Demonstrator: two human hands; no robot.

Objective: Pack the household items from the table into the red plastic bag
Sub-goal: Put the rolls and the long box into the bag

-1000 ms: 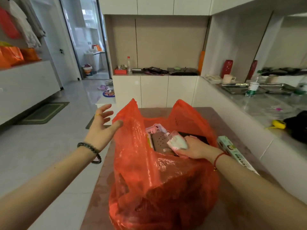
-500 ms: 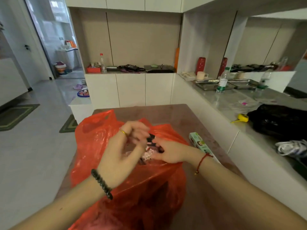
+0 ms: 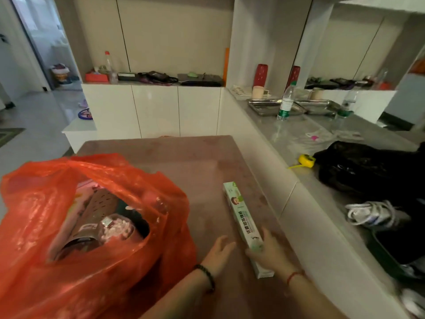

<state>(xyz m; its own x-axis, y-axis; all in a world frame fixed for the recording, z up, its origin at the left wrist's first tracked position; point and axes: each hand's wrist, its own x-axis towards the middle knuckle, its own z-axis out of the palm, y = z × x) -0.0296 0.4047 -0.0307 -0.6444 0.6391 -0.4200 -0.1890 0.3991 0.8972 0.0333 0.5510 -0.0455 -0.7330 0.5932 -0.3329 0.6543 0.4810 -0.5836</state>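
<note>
The red plastic bag (image 3: 46,226) stands open on the left of the brown table (image 3: 195,162). Inside it I see a brown perforated item (image 3: 96,212) and a small clear pack of pale pieces (image 3: 117,227). A long green-and-white box (image 3: 239,208) lies on the table to the right of the bag. My right hand (image 3: 271,254) grips the near part of this box, thumb on its left side and fingers on its right. My left hand (image 3: 218,252) hovers flat just left of the box, fingers straight, holding nothing.
A raised grey counter runs along the table's right side. On it are a black bag (image 3: 368,171), a yellow tape measure (image 3: 307,160), a white sneaker (image 3: 372,214), a water bottle (image 3: 286,102) and metal trays (image 3: 264,107). White cabinets stand behind the table.
Both hands left the mouth of the bag and moved right to the box. My right hand has taken hold of the box. The view swung right.
</note>
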